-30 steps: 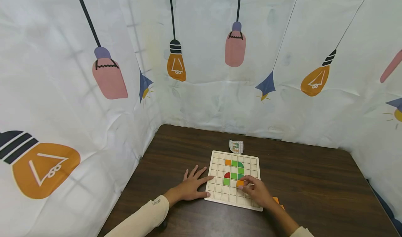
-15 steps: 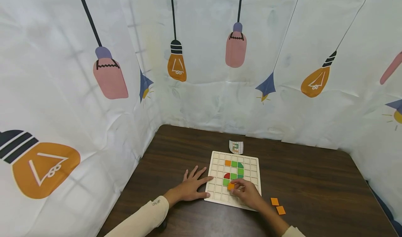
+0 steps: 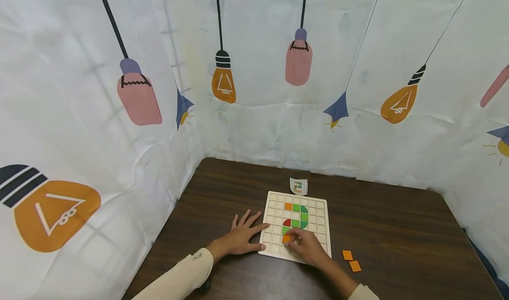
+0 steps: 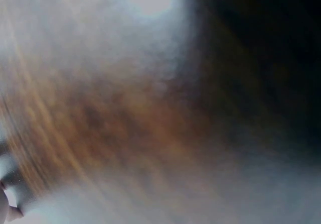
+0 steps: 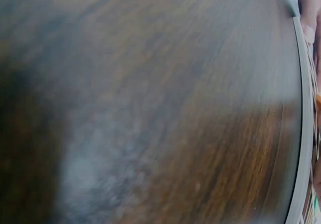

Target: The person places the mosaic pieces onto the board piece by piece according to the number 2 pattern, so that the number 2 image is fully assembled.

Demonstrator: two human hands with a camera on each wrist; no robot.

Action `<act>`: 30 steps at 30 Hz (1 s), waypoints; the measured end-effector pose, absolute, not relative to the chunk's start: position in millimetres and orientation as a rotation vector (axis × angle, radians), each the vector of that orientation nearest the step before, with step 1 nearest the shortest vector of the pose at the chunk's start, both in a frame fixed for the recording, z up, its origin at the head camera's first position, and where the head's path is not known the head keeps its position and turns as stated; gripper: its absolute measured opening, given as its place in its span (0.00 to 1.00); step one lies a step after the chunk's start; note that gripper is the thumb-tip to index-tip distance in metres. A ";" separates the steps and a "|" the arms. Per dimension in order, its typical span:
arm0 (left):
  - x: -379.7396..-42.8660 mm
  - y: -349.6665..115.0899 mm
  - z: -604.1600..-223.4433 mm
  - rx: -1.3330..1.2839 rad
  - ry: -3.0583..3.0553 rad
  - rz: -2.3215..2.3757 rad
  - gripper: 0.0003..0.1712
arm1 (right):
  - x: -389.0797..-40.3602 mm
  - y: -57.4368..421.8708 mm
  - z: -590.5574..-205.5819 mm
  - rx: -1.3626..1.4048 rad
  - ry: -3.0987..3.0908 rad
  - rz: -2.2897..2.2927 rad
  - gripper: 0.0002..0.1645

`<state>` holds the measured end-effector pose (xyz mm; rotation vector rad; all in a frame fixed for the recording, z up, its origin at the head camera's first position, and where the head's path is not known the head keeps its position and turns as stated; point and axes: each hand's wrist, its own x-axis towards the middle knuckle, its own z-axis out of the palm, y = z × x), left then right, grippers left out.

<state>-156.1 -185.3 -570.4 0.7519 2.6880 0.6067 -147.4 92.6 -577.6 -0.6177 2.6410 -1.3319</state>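
A pale gridded board lies on the dark table, seen in the head view. Several flat tiles sit in its cells: an orange square, green squares, dark green rounded pieces and a red rounded piece. Between thumb and fingertips, my right hand pinches an orange square tile just below the lowest green square. My left hand lies with spread, straight fingers at the board's left edge, touching it. The left wrist view is mostly blurred tabletop; the right wrist view shows the board's edge.
Two more orange square tiles lie on the table right of the board. Behind the board is a small paper card with a coloured grid pattern. White curtains printed with lamps surround the brown wooden table.
My right hand has carried the orange tile leftward across the board to below the lowest green square. The two loose orange tiles have come into full view. My left hand stays still.
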 end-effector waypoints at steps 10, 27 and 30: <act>-156.5 -186.1 -571.3 0.756 2.686 0.612 0.39 | -148.1 85.0 -576.6 -0.589 2.730 -1.219 0.12; -156.4 -186.1 -571.4 0.762 2.693 0.617 0.39 | -148.5 82.9 -579.9 -0.601 2.779 -1.164 0.08; -156.4 -185.9 -571.0 0.761 2.693 0.614 0.39 | -149.3 83.4 -580.8 -0.609 2.781 -1.163 0.07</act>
